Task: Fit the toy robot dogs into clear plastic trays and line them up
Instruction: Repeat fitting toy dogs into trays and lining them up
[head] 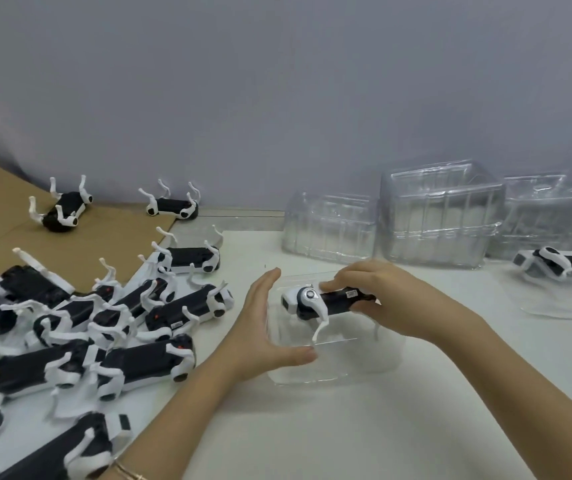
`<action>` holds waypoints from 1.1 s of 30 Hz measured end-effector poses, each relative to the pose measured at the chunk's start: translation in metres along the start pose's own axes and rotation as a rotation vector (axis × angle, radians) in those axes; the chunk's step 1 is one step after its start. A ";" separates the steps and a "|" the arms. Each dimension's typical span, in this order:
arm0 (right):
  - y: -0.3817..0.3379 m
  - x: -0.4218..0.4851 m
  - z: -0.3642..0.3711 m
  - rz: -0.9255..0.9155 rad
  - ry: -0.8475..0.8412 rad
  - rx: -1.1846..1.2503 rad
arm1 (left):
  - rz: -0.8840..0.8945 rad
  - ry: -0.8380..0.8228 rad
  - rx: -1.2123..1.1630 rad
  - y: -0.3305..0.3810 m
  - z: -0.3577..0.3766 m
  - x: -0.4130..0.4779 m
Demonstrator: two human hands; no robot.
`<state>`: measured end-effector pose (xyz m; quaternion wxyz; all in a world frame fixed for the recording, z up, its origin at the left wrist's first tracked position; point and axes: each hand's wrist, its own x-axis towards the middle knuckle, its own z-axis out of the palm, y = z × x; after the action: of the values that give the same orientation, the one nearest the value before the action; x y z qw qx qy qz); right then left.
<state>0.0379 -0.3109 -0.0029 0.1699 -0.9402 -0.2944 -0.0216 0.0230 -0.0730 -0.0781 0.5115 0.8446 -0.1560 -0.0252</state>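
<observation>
R hand point(378, 299) grips toy dog point(315, 301) over clear tray point(312, 372); L hand point(267, 327) spread, fingers straight, against tray's left side.

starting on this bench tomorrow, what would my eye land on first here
At centre, the right hand holds a black-and-white toy dog over a clear tray, which the left hand steadies from its left side. To the left, a big heap of loose dogs sprawls across the table and cardboard, many legs-up. Stacks of clear trays stand at the back right.
</observation>
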 end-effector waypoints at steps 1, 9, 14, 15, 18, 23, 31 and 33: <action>-0.001 0.002 -0.001 0.027 -0.021 -0.010 | -0.001 -0.001 -0.001 -0.001 0.000 0.000; -0.003 0.017 0.018 0.144 -0.198 -0.121 | 0.011 -0.019 -0.013 -0.004 -0.003 0.000; 0.001 0.010 0.028 0.157 -0.065 -0.179 | 0.031 -0.030 -0.024 -0.004 -0.002 0.000; 0.000 0.009 0.028 0.143 -0.044 -0.207 | 0.033 -0.027 -0.022 -0.004 -0.002 0.000; -0.005 0.009 0.024 0.085 0.022 -0.355 | 0.019 -0.023 -0.012 -0.006 -0.003 0.003; -0.001 0.007 0.020 0.002 0.060 -0.398 | 0.026 -0.047 -0.063 -0.010 0.000 0.004; 0.020 -0.013 0.030 0.663 0.205 0.477 | -0.360 0.119 -0.668 0.004 0.010 0.023; 0.016 -0.007 0.036 0.656 0.123 0.764 | -0.337 0.182 -0.643 0.011 0.011 0.036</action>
<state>0.0390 -0.3151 -0.0427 0.5164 -0.8510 0.0399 0.0868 0.0519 -0.0978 -0.0695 0.7510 0.6536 0.0470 -0.0814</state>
